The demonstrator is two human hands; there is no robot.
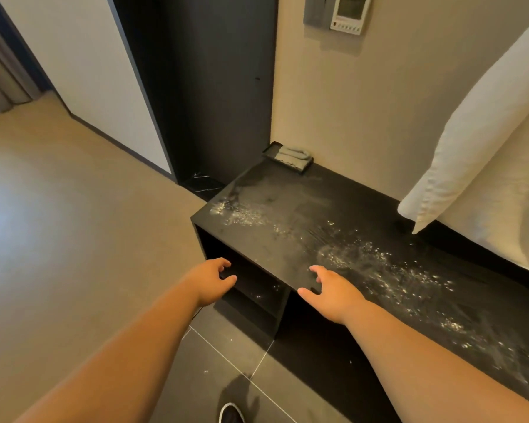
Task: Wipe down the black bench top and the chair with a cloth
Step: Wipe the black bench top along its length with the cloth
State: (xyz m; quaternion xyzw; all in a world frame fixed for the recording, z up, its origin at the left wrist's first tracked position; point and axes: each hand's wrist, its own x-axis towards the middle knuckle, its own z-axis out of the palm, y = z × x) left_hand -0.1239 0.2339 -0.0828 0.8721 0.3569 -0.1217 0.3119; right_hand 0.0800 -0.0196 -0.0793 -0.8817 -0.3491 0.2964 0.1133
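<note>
Holding nothing, the left hand (213, 280) and right hand (333, 290) sit apart, fingers loosely curled, at the speckled black desk (287, 227) front edge.

The tabletop (287, 227) runs along the wall, with a tray (271, 152) in its far corner and a cloth (293, 154) lying in the tray. A pillow (486, 117) comes in from the right, its lower corner over the tabletop's back edge, and specks (364, 257) lie scattered along the tabletop. The left hand (214, 282) is in front of the open compartment (257, 294) under the tabletop's left end, and the right hand (333, 288) is over its near edge.
</note>
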